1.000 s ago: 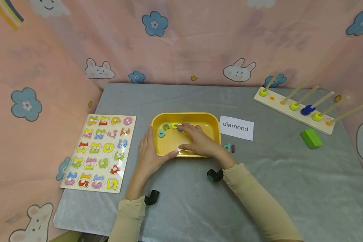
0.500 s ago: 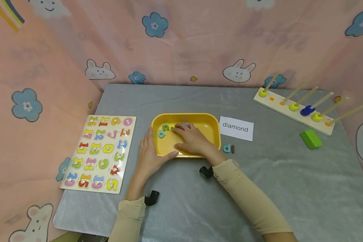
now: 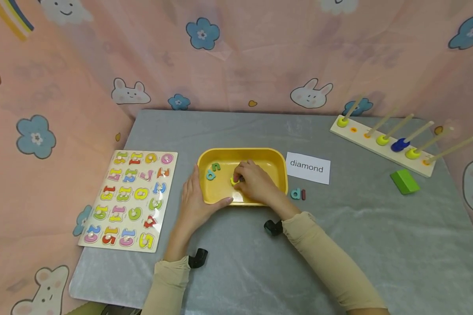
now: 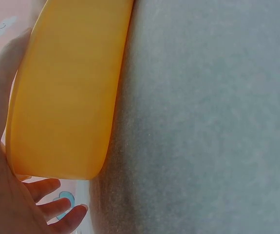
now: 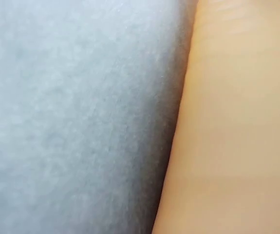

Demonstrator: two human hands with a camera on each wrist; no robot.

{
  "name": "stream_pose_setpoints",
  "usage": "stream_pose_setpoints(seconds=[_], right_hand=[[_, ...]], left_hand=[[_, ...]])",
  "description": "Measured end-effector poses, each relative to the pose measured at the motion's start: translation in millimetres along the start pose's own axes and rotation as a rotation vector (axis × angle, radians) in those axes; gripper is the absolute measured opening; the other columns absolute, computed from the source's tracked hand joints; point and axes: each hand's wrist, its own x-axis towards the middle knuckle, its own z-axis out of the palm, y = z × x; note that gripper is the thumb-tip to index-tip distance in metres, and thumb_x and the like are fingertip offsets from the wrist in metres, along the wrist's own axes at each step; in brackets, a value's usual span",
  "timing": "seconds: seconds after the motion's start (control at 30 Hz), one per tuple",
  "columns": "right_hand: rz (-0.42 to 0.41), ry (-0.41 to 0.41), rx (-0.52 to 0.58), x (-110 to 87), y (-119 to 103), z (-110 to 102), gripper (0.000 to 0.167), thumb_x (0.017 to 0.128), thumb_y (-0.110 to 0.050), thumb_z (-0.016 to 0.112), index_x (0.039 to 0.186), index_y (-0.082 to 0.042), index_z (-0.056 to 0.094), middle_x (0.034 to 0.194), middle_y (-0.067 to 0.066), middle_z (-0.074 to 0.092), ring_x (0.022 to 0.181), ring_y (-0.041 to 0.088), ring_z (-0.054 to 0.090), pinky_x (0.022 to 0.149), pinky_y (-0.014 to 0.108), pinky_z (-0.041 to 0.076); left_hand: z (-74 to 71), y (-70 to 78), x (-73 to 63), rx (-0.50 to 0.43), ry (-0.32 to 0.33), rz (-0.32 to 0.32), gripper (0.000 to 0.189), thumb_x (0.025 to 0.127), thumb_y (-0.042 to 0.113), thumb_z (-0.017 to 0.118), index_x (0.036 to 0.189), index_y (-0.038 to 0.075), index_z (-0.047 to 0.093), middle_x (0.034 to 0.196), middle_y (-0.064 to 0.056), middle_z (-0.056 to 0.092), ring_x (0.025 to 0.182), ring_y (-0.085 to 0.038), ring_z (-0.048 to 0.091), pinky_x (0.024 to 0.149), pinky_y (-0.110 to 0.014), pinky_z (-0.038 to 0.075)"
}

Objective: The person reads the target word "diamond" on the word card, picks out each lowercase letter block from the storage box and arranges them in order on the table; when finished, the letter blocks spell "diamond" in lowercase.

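Observation:
My left hand (image 3: 195,197) rests against the near-left corner of a yellow tray (image 3: 242,153), thumb along the near rim and fingers straight along the left side. In the left wrist view the tray's outer wall (image 4: 66,97) lies beside the thumb. Inside the tray, my right hand (image 3: 256,183) pinches a yellow letter (image 3: 233,181) close over the bottom. A small dark piece (image 3: 242,178) shows between its fingers; I cannot tell what it is. A teal letter (image 3: 210,175) and a green letter n (image 3: 216,166) lie at the tray's left. The right wrist view shows mostly sleeve and cloth.
Right of the tray lie a card reading "diamond" (image 3: 308,168), a teal letter d (image 3: 295,194) and a dark red letter (image 3: 303,194). A number puzzle board (image 3: 128,201) is at left. A pegged board (image 3: 370,140) and green block (image 3: 405,181) are at right.
My right hand has gone from reaching over the letters to pinching the yellow one, which has moved right and nearer. The purple letter is now out of sight. My left hand has stayed put.

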Motion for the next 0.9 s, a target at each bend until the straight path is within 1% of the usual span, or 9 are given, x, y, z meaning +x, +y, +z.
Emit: stream_pose_setpoints(seconds=[0.1, 0.27, 0.4, 0.5, 0.6, 0.67, 0.73, 0.8, 0.9], right_hand=[[0.007, 0.039, 0.094, -7.2, 0.6, -4.2, 0.013, 0.090, -0.006, 0.083, 0.090, -0.009, 0.070, 0.093, 0.004, 0.067, 0.092, 0.023, 0.057, 0.086, 0.038, 0.052], [0.003, 0.165, 0.239, -26.7, 4.5, -15.5, 0.020, 0.088, -0.001, 0.084, 0.084, -0.010, 0.067, 0.083, 0.003, 0.067, 0.082, 0.022, 0.060, 0.074, 0.031, 0.049], [0.014, 0.255, 0.313, -45.9, 9.8, -27.9, 0.022, 0.086, 0.000, 0.086, 0.089, -0.007, 0.066, 0.084, 0.007, 0.066, 0.084, 0.024, 0.061, 0.072, 0.027, 0.043], [0.025, 0.308, 0.357, -61.2, 16.3, -36.6, 0.023, 0.084, -0.001, 0.088, 0.092, -0.004, 0.066, 0.087, 0.009, 0.068, 0.084, 0.024, 0.062, 0.071, 0.022, 0.044], [0.012, 0.384, 0.387, -77.2, 25.9, -43.6, 0.019, 0.085, 0.000, 0.087, 0.093, -0.003, 0.069, 0.087, 0.010, 0.070, 0.080, 0.018, 0.061, 0.069, 0.016, 0.045], [-0.014, 0.452, 0.408, -87.1, 34.0, -47.8, 0.014, 0.087, 0.003, 0.084, 0.092, 0.001, 0.071, 0.087, 0.012, 0.071, 0.076, 0.012, 0.059, 0.068, 0.013, 0.047], [-0.016, 0.519, 0.433, -95.9, 42.4, -52.6, 0.013, 0.087, 0.007, 0.082, 0.094, 0.005, 0.071, 0.088, 0.017, 0.070, 0.075, 0.005, 0.060, 0.069, 0.010, 0.049], [0.023, 0.566, 0.464, -104.4, 51.6, -57.6, 0.018, 0.088, 0.010, 0.080, 0.102, 0.009, 0.070, 0.092, 0.022, 0.070, 0.077, -0.002, 0.061, 0.071, 0.008, 0.052], [0.140, 0.580, 0.488, -117.4, 66.0, -65.6, 0.026, 0.090, 0.010, 0.077, 0.115, 0.011, 0.069, 0.098, 0.025, 0.071, 0.080, -0.006, 0.065, 0.073, 0.008, 0.054]], left_hand=[[0.8, -0.5, -0.3, -0.005, 0.003, -0.001, 0.140, 0.075, 0.054, 0.093, 0.171, 0.009, 0.003, 0.176, -0.016, 0.019, 0.161, -0.039, 0.019, 0.132, -0.058, 0.016], [1.3, -0.3, -0.8, -0.009, 0.004, -0.004, 0.140, 0.075, 0.054, 0.094, 0.172, 0.009, 0.003, 0.176, -0.016, 0.019, 0.161, -0.039, 0.019, 0.132, -0.057, 0.016], [0.7, 0.4, -0.4, -0.011, -0.004, -0.012, 0.140, 0.075, 0.054, 0.094, 0.172, 0.011, 0.001, 0.176, -0.016, 0.018, 0.162, -0.038, 0.017, 0.132, -0.058, 0.016], [-0.3, 1.4, -0.1, -0.010, -0.003, -0.009, 0.141, 0.074, 0.054, 0.094, 0.172, 0.011, 0.001, 0.176, -0.016, 0.019, 0.161, -0.038, 0.018, 0.132, -0.058, 0.016], [-0.6, 1.9, -0.1, -0.008, -0.004, -0.006, 0.141, 0.074, 0.054, 0.094, 0.172, 0.010, 0.002, 0.176, -0.016, 0.020, 0.161, -0.039, 0.019, 0.132, -0.057, 0.016], [-0.5, 1.9, -0.1, -0.009, -0.005, -0.005, 0.141, 0.074, 0.053, 0.094, 0.172, 0.010, 0.002, 0.176, -0.016, 0.020, 0.161, -0.038, 0.019, 0.132, -0.057, 0.016], [-0.2, 1.6, 0.0, -0.009, -0.004, -0.003, 0.141, 0.074, 0.053, 0.095, 0.172, 0.010, 0.002, 0.176, -0.016, 0.020, 0.161, -0.038, 0.019, 0.132, -0.057, 0.016], [0.0, 1.4, 0.0, -0.010, 0.000, 0.000, 0.141, 0.074, 0.053, 0.095, 0.172, 0.010, 0.003, 0.176, -0.016, 0.021, 0.161, -0.038, 0.020, 0.132, -0.057, 0.016], [0.1, 1.1, 0.1, -0.005, 0.001, 0.002, 0.141, 0.074, 0.053, 0.095, 0.172, 0.010, 0.002, 0.176, -0.016, 0.021, 0.161, -0.039, 0.020, 0.132, -0.057, 0.016]])
